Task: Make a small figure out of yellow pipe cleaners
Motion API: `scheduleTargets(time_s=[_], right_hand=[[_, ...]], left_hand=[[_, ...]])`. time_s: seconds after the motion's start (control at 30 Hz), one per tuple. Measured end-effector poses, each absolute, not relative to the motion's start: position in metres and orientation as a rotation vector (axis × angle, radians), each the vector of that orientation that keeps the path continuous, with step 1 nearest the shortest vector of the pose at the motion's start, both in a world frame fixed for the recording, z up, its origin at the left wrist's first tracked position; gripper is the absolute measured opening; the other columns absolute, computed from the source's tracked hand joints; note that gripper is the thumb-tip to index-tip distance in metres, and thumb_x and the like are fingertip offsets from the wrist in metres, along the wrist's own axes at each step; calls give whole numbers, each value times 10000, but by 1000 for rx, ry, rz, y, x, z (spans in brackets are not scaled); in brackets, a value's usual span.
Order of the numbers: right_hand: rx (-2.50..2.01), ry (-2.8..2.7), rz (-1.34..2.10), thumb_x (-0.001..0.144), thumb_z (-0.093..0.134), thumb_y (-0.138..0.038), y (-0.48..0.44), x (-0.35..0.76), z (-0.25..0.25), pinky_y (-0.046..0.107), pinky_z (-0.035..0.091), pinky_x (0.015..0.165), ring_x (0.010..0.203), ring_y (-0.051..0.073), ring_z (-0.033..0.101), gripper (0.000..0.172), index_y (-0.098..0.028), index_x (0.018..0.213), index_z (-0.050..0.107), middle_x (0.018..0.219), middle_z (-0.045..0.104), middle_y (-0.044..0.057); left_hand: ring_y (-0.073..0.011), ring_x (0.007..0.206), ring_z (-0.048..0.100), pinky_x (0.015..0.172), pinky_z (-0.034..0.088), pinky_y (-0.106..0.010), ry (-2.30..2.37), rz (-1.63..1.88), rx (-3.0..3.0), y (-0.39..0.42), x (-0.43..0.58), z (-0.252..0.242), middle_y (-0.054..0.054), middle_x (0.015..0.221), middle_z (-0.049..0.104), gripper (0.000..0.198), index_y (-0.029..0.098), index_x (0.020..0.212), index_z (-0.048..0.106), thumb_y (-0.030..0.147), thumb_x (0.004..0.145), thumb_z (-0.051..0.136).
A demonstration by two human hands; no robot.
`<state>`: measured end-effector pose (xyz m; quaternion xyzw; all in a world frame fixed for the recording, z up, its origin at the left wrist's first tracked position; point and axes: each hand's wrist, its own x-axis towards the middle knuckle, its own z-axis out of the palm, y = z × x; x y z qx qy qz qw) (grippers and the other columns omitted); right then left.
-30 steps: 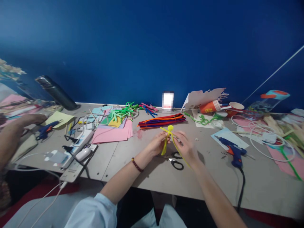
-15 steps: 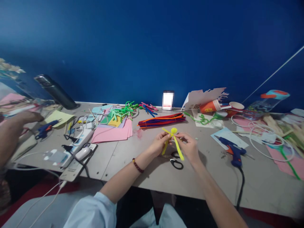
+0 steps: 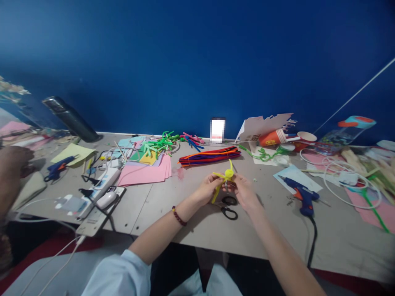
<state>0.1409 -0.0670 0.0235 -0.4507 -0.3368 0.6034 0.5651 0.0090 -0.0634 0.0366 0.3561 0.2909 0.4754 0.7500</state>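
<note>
Between both hands is a yellow pipe-cleaner figure point(image 3: 228, 174) with a round coiled head and several fuzzy strands sticking out. My left hand point(image 3: 209, 189) pinches it from the left, one strand hanging down beside the fingers. From the right, my right hand point(image 3: 243, 191) grips it with closed fingers; one strand points up past the head. Beneath the hands, black-handled scissors point(image 3: 229, 213) lie on the table, their blades partly hidden. Just beyond the hands rests a bundle of red, purple and orange pipe cleaners point(image 3: 210, 157).
Blue glue guns point(image 3: 305, 199) lie at right and left point(image 3: 60, 167). Pink paper point(image 3: 143, 174), green pipe cleaners point(image 3: 163, 144), a power strip point(image 3: 100, 189) and a dark bottle point(image 3: 72, 120) occupy the left. Paper cups point(image 3: 273, 138) lie back right. Another person's hand point(image 3: 15, 162) is far left.
The yellow figure has been turned: a strand that hung down by my right hand now points up past the head. The other person's hand has moved left.
</note>
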Motion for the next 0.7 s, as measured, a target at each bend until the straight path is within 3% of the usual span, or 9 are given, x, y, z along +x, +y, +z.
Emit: scheduleTargets(time_s=[0.17,0.33,0.5,0.7], right_hand=[[-1154,-1058,826,717,698,-415,-72,140,23,232,481,481,543,121,583,320,-203,893,536,687,624,-11],[-1132,-1550,255,862,542,-289,-78,142,27,290,518,653,700,151,614,128,-217,935,618,856,672,53],[-1137,-1732,42,871,547,-270,-77,146,28,316,521,721,809,183,631,224,-237,1076,631,951,682,67],[-1148,-1678,32,884,526,-254,-74,148,25,323,518,738,772,177,618,183,-228,980,681,838,639,59]], left_hand=[[-70,540,520,581,462,-215,688,1097,712,-60,7,32,17,604,578,312,129,722,620,332,567,799],[-74,576,537,602,458,-209,668,1128,639,-56,4,30,10,627,576,297,121,701,595,309,590,797],[-76,586,540,610,458,-205,648,1141,581,-54,4,28,12,626,569,294,119,702,588,281,581,801],[-70,578,526,598,451,-204,637,1140,603,-55,6,26,14,629,564,282,120,696,598,295,593,793]])
